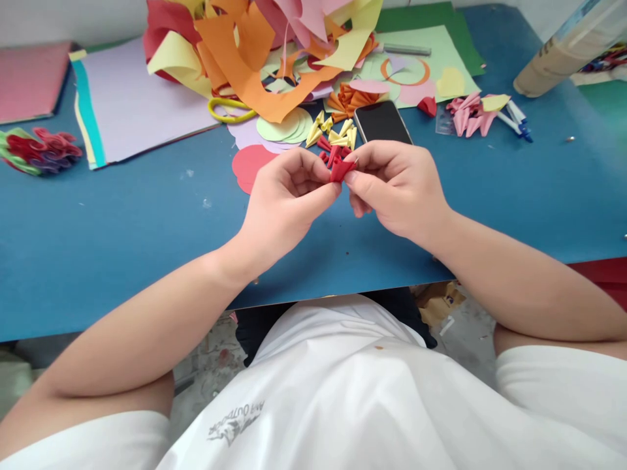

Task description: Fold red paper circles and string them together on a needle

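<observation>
Both hands meet above the middle of the blue table (122, 228), nearer its front edge. The left hand (284, 196) and right hand (396, 186) pinch a small folded red paper piece (341, 170) between fingertips. A phone (382, 122) lies just behind, beside small yellow and red paper cones (336, 134).

Holds both bare arms forward, elbows spread wide, forearms angling inward so that the hands meet at the centre. Poses the left hand (284, 196) with wrist slightly bent, thumb and fingers (321, 194) closed on a small red paper fold (341, 171). Pinches the same fold from the other side with the right hand (396, 186), knuckles upward, lower fingers curled loosely under the palm. Sets the fingertips of both hands nearly touching.
</observation>
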